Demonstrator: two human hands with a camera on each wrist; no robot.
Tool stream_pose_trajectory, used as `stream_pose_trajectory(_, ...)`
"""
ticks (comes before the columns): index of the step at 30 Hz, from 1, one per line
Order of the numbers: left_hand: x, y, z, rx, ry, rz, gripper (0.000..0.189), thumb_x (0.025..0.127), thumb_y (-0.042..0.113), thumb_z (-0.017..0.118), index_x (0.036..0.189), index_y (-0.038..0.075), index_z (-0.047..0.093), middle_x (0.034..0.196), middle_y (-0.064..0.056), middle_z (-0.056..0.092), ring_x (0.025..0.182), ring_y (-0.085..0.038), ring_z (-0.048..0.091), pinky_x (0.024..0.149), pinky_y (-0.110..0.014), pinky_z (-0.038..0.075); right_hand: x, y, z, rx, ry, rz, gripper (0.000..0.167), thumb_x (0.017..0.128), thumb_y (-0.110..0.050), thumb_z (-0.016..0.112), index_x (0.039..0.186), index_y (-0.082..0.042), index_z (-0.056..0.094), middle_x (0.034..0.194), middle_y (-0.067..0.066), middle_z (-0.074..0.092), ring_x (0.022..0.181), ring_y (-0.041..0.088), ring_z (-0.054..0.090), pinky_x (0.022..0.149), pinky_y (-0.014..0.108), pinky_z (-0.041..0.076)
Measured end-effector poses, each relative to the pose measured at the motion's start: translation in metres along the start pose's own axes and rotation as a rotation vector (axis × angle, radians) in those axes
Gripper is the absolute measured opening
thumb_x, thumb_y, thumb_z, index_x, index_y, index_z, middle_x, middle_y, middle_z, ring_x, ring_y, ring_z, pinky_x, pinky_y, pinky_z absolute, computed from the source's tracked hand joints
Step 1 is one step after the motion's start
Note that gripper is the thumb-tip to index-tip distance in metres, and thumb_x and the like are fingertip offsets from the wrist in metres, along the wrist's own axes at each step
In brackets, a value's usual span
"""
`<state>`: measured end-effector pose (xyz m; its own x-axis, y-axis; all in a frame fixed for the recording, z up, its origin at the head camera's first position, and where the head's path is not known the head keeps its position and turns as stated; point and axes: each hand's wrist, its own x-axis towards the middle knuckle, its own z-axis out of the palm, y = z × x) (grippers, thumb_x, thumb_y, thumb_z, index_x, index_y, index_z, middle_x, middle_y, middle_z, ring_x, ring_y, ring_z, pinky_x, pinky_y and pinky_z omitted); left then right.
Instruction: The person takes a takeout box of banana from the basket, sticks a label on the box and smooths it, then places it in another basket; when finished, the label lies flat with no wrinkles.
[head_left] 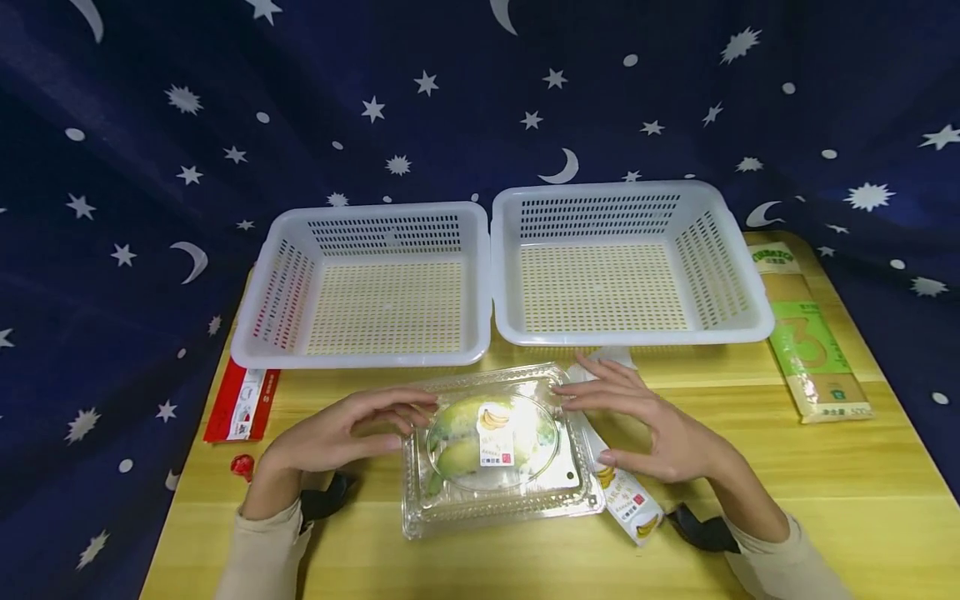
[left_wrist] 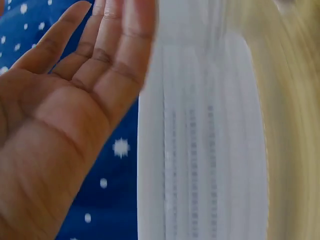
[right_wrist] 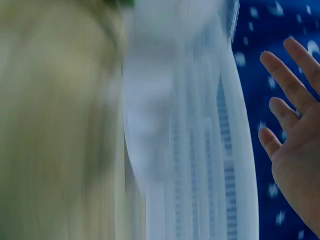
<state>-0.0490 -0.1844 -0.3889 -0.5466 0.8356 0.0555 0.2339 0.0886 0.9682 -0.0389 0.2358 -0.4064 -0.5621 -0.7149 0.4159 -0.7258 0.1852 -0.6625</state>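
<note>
A clear plastic clamshell box (head_left: 525, 492) lies on the table in the head view, with yellow-green fruit, apparently mangoes (head_left: 457, 458), inside. A white label with a banana picture (head_left: 495, 433) sits in the middle of its lid. My left hand (head_left: 345, 433) is at the box's left edge, its fingers relaxed and holding nothing. On the other side, my right hand (head_left: 645, 417) reaches over the right edge with fingers spread. A strip of banana labels (head_left: 630, 504) lies beneath that hand, partly hidden by it and the box. Both wrist views show open palms and are blurred.
Two white perforated baskets (head_left: 360, 360) (head_left: 637, 337) stand side by side behind the box. A green and tan packet (head_left: 817, 358) lies at the right, a red and white packet (head_left: 240, 404) at the left. Near my left wrist is a small red wrapped candy (head_left: 242, 467).
</note>
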Motion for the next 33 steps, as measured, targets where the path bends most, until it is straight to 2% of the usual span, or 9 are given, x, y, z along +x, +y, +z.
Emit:
stream_pose_trajectory(7, -0.035, -0.011, -0.01, 0.067, 0.178, -0.126, 0.048, 0.097, -0.004, 0.052, 0.144, 0.0, 0.043, 0.121, -0.012, 0.059, 0.108, -0.017, 0.062, 0.095, -0.024, 0.052, -0.038, 0.032, -0.06, 0.096, 0.27, 0.163, 0.053, 0.079, 0.006, 0.068, 0.13, 0.011, 0.054, 0.144, 0.022, 0.049, 0.149, 0.039, 0.015, 0.124, 0.033, 0.009)
stream_pose_trajectory(11, -0.041, -0.02, -0.01, 0.126, 0.23, -0.179, 0.047, 0.098, 0.002, 0.055, 0.143, 0.002, 0.045, 0.127, -0.017, 0.055, 0.108, -0.022, 0.062, 0.093, -0.023, 0.052, -0.056, 0.049, -0.085, 0.175, 0.407, 0.218, 0.053, 0.077, 0.02, 0.06, 0.129, 0.017, 0.051, 0.144, 0.022, 0.049, 0.151, 0.033, 0.013, 0.125, 0.034, 0.003)
stream_pose_trajectory(13, -0.041, -0.025, -0.009, 0.144, 0.224, -0.206, 0.049, 0.098, 0.006, 0.057, 0.146, 0.006, 0.043, 0.13, -0.02, 0.051, 0.109, -0.027, 0.061, 0.093, -0.025, 0.052, -0.063, 0.057, -0.096, 0.219, 0.489, 0.233, 0.052, 0.077, 0.023, 0.057, 0.128, 0.019, 0.051, 0.144, 0.021, 0.05, 0.151, 0.031, 0.014, 0.125, 0.034, 0.001)
stream_pose_trajectory(17, -0.037, -0.033, -0.007, 0.149, 0.188, -0.224, 0.058, 0.097, 0.011, 0.059, 0.151, 0.015, 0.038, 0.137, -0.018, 0.042, 0.112, -0.033, 0.059, 0.094, -0.033, 0.053, -0.077, 0.073, -0.11, 0.271, 0.63, 0.246, 0.05, 0.075, 0.028, 0.053, 0.125, 0.02, 0.053, 0.148, 0.02, 0.045, 0.151, 0.029, 0.013, 0.124, 0.033, -0.004)
stream_pose_trajectory(19, -0.032, -0.037, -0.005, 0.123, 0.171, -0.215, 0.061, 0.097, 0.01, 0.061, 0.152, 0.015, 0.035, 0.141, -0.015, 0.038, 0.112, -0.033, 0.058, 0.094, -0.036, 0.054, -0.082, 0.082, -0.114, 0.258, 0.677, 0.25, 0.051, 0.074, 0.029, 0.052, 0.124, 0.019, 0.054, 0.15, 0.02, 0.041, 0.151, 0.027, 0.015, 0.124, 0.031, -0.001)
stream_pose_trajectory(21, -0.028, -0.041, -0.003, 0.085, 0.156, -0.211, 0.065, 0.095, 0.01, 0.063, 0.153, 0.016, 0.034, 0.146, -0.013, 0.034, 0.112, -0.029, 0.059, 0.092, -0.037, 0.055, -0.086, 0.089, -0.117, 0.23, 0.71, 0.261, 0.053, 0.073, 0.03, 0.051, 0.125, 0.018, 0.055, 0.152, 0.018, 0.038, 0.148, 0.026, 0.019, 0.123, 0.027, 0.006)
stream_pose_trajectory(26, -0.014, -0.049, 0.001, 0.036, 0.131, -0.182, 0.068, 0.092, 0.009, 0.067, 0.152, 0.012, 0.035, 0.147, -0.012, 0.032, 0.099, -0.018, 0.062, 0.085, -0.034, 0.057, -0.092, 0.1, -0.116, 0.312, 0.765, 0.32, 0.055, 0.077, 0.03, 0.05, 0.13, 0.016, 0.052, 0.15, 0.012, 0.039, 0.141, 0.023, 0.029, 0.108, 0.015, 0.032)
stream_pose_trajectory(29, -0.005, -0.052, 0.003, 0.048, 0.121, -0.178, 0.068, 0.092, 0.011, 0.068, 0.152, 0.014, 0.037, 0.146, -0.012, 0.035, 0.091, -0.016, 0.061, 0.081, -0.032, 0.058, -0.092, 0.104, -0.113, 0.393, 0.769, 0.371, 0.053, 0.083, 0.026, 0.05, 0.134, 0.014, 0.049, 0.145, 0.01, 0.045, 0.132, 0.019, 0.041, 0.098, 0.012, 0.042)
stream_pose_trajectory(33, 0.003, -0.052, 0.004, 0.082, 0.108, -0.214, 0.068, 0.091, 0.015, 0.07, 0.151, 0.02, 0.038, 0.147, -0.01, 0.038, 0.086, -0.013, 0.058, 0.077, -0.032, 0.056, -0.091, 0.107, -0.11, 0.421, 0.75, 0.444, 0.051, 0.089, 0.018, 0.05, 0.139, 0.006, 0.049, 0.142, 0.006, 0.047, 0.119, 0.015, 0.05, 0.084, 0.011, 0.05)
